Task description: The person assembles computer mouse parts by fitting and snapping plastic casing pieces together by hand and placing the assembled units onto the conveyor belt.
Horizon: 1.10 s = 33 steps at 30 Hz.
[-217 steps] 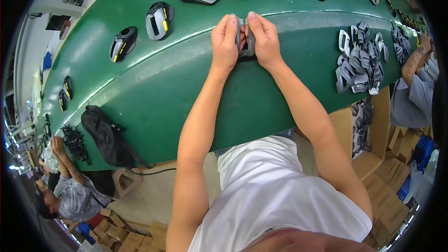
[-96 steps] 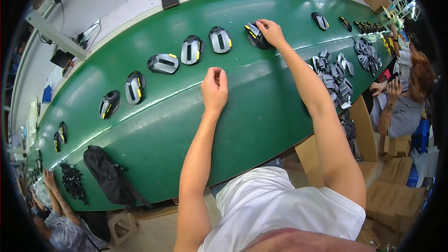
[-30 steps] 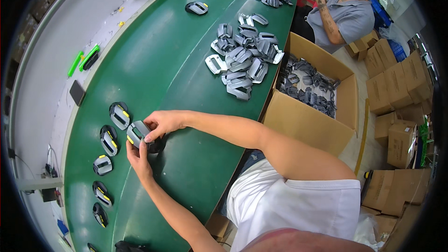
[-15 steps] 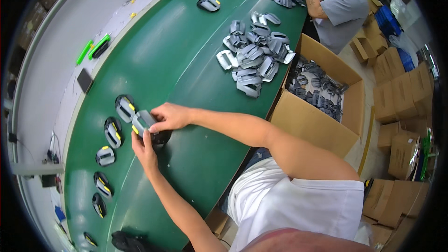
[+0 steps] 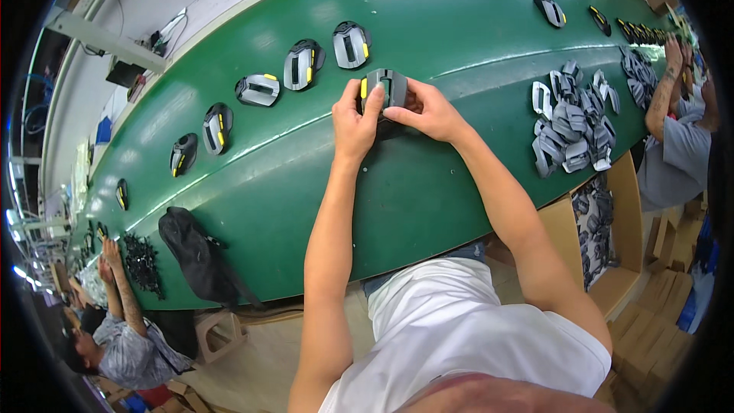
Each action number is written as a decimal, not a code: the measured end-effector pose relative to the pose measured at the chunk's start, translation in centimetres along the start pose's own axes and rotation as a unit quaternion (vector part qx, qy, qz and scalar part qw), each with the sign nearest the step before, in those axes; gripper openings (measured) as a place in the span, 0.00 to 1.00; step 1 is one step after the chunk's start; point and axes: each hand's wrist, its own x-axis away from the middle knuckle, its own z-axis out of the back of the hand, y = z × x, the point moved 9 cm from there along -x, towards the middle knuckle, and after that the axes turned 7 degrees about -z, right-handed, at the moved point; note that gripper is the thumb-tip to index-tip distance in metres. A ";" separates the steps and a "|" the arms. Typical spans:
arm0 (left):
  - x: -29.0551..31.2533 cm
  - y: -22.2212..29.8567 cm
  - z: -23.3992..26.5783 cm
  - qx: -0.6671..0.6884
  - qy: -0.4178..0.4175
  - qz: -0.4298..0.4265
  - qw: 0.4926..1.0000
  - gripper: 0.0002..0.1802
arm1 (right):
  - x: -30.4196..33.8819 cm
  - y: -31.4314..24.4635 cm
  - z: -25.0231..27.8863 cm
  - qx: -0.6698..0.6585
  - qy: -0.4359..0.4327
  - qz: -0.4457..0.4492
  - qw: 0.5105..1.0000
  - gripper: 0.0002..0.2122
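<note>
A grey mouse (image 5: 395,92) in two hands, over the middle of the green counter (image 5: 401,199), just nearer than the row of mice (image 5: 258,91).
The mouse has a grey shell, a dark slot and a slim yellow strip (image 5: 363,89) on its left. Earlier the right hand (image 5: 430,113) alone touched a mouse lying on the counter; now the left hand (image 5: 355,121) grips too, fingers of both clamped on the mouse's sides. Its long axis seems to run near to far; which end is the front I cannot tell.
</note>
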 end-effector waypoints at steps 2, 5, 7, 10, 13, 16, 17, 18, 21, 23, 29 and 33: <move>0.0 0.5 -0.3 0.007 -0.012 -0.013 1.000 0.16 | 0.1 -0.7 0.3 -0.009 0.005 0.010 1.000 0.21; 0.1 0.3 -0.3 0.032 -0.030 -0.018 0.999 0.15 | 0.6 -2.2 0.3 0.064 0.033 0.047 0.996 0.19; 0.0 0.5 -0.5 0.076 -0.041 -0.027 0.996 0.15 | 0.6 -2.1 0.4 0.110 0.032 0.047 0.992 0.17; -0.2 1.2 -0.7 0.073 -0.024 -0.040 0.996 0.14 | 1.0 -3.1 -0.1 0.187 0.044 0.077 0.978 0.15; -0.3 2.0 -0.8 0.036 -0.052 -0.039 0.997 0.17 | 1.2 -3.5 0.2 0.222 0.066 0.129 0.964 0.15; -0.6 2.3 -1.0 0.025 -0.061 -0.025 0.998 0.23 | 1.5 -4.3 0.0 0.240 0.090 0.180 0.950 0.16; -0.6 2.3 -1.0 0.037 -0.058 -0.027 0.997 0.22 | 1.6 -4.5 -0.1 0.257 0.099 0.183 0.944 0.16; -0.5 2.4 -0.9 0.050 -0.054 -0.030 0.997 0.22 | 1.8 -4.6 -0.2 0.274 0.109 0.187 0.937 0.16; -0.4 2.6 -0.8 0.037 -0.063 -0.037 0.997 0.21 | 2.1 -4.5 -0.2 0.317 0.126 0.194 0.920 0.16; -0.6 2.8 -0.9 0.033 -0.056 -0.040 0.997 0.21 | 2.1 -4.9 0.0 0.323 0.134 0.200 0.915 0.16; -0.3 3.1 -0.6 0.060 -0.016 -0.039 0.997 0.19 | 1.7 -4.2 0.1 0.296 0.128 0.202 0.925 0.17; 0.1 2.2 -0.6 0.057 -0.010 -0.022 0.998 0.19 | 1.8 -4.0 -0.1 0.260 0.120 0.188 0.940 0.18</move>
